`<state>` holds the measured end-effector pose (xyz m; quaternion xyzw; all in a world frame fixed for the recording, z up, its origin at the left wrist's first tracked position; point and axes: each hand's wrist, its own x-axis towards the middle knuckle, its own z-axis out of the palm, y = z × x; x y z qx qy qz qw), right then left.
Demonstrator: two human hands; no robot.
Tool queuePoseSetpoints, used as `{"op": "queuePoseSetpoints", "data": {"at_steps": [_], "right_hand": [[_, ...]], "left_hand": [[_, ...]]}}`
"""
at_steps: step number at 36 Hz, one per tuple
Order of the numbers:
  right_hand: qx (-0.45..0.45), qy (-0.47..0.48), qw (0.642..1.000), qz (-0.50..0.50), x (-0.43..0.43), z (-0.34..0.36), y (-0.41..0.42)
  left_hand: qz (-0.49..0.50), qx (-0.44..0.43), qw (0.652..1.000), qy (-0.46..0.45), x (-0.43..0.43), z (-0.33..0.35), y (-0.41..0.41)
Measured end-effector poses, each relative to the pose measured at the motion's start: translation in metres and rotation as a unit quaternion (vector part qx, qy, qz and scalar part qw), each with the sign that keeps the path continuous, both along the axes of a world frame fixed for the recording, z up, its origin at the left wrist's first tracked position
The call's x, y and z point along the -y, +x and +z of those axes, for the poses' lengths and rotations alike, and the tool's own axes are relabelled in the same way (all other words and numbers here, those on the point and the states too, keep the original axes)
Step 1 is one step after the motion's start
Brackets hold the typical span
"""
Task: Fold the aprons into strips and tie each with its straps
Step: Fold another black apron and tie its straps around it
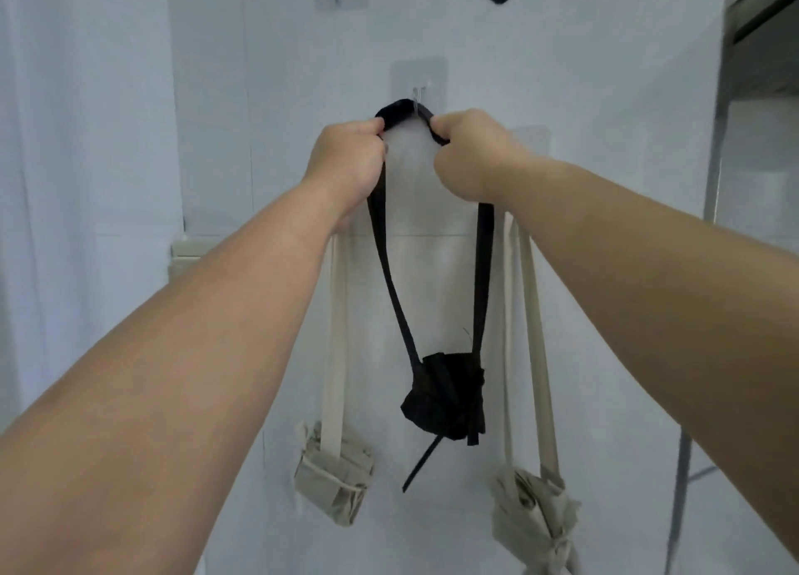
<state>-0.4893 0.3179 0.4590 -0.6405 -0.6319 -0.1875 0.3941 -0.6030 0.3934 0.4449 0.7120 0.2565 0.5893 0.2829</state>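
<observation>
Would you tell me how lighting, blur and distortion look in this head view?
Head view: light soft and even, no glare on the wall; wide-angle bends the post at right; slight softness overall; black apron too dark for fold detail.

black apron: rolled into a tight bundle, tied with its own straps, loose ends dangling. Hangs well below both hands on its neck strap, loop top pinched by left hand and right hand. Two beige aprons, bundled and tied, hang lower: one under the left hand, one under the right.
</observation>
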Motion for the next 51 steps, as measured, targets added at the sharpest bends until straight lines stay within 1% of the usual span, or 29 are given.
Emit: {"op": "queuePoseSetpoints", "data": {"at_steps": [3, 5, 8, 11, 13, 17, 19, 24, 27, 30, 35, 41, 42, 43, 46, 48, 51], "right_hand": [[-0.011, -0.015, 0.999, 0.029, 0.003, -0.023, -0.001], [-0.047, -0.022, 0.997, 0.062, 0.007, -0.036, -0.001], [-0.099, 0.001, 0.991, 0.089, 0.015, -0.052, 0.002], [-0.148, 0.028, 0.982, 0.111, 0.026, -0.071, 0.004], [-0.164, 0.029, 0.980, 0.111, 0.033, -0.082, 0.007], [-0.232, 0.039, 0.966, 0.104, 0.044, -0.108, 0.018], [-0.251, 0.034, 0.963, 0.095, 0.050, -0.123, 0.024], [-0.297, 0.019, 0.952, 0.069, 0.080, -0.165, 0.042], [-0.317, 0.003, 0.948, 0.042, 0.111, -0.193, 0.058], [-0.323, -0.006, 0.946, 0.020, 0.148, -0.217, 0.075], [-0.339, -0.061, 0.939, -0.016, 0.239, -0.271, 0.117], [-0.334, -0.150, 0.918, -0.154, 0.387, -0.343, 0.194], [-0.332, -0.153, 0.914, -0.174, 0.401, -0.350, 0.204], [-0.325, -0.161, 0.909, -0.205, 0.436, -0.360, 0.222], [-0.333, -0.180, 0.895, -0.236, 0.463, -0.377, 0.235], [-0.342, -0.198, 0.876, -0.276, 0.495, -0.386, 0.252], [-0.361, -0.191, 0.859, -0.307, 0.522, -0.402, 0.277]], "left_hand": [[-0.051, -0.029, 0.998, -0.037, 0.004, -0.021, -0.003], [-0.045, -0.056, 0.997, -0.034, 0.014, -0.033, -0.004], [-0.033, -0.034, 0.999, -0.016, 0.026, -0.050, -0.003], [0.013, -0.007, 1.000, -0.003, 0.038, -0.064, -0.003], [0.013, 0.007, 1.000, 0.002, 0.046, -0.075, -0.004], [-0.024, 0.011, 1.000, -0.015, 0.063, -0.101, -0.002], [-0.037, 0.011, 0.999, -0.016, 0.070, -0.115, 0.001], [-0.054, -0.012, 0.997, -0.057, 0.096, -0.153, 0.019], [-0.075, -0.031, 0.993, -0.081, 0.130, -0.176, 0.040], [-0.096, -0.031, 0.989, -0.104, 0.167, -0.198, 0.064], [-0.144, -0.072, 0.977, -0.142, 0.241, -0.248, 0.118], [-0.219, -0.122, 0.940, -0.230, 0.354, -0.333, 0.201], [-0.225, -0.131, 0.936, -0.236, 0.365, -0.343, 0.209], [-0.246, -0.140, 0.926, -0.251, 0.396, -0.357, 0.231], [-0.272, -0.154, 0.916, -0.250, 0.419, -0.378, 0.245], [-0.301, -0.173, 0.902, -0.256, 0.446, -0.388, 0.269], [-0.330, -0.195, 0.884, -0.267, 0.469, -0.399, 0.297]]}}
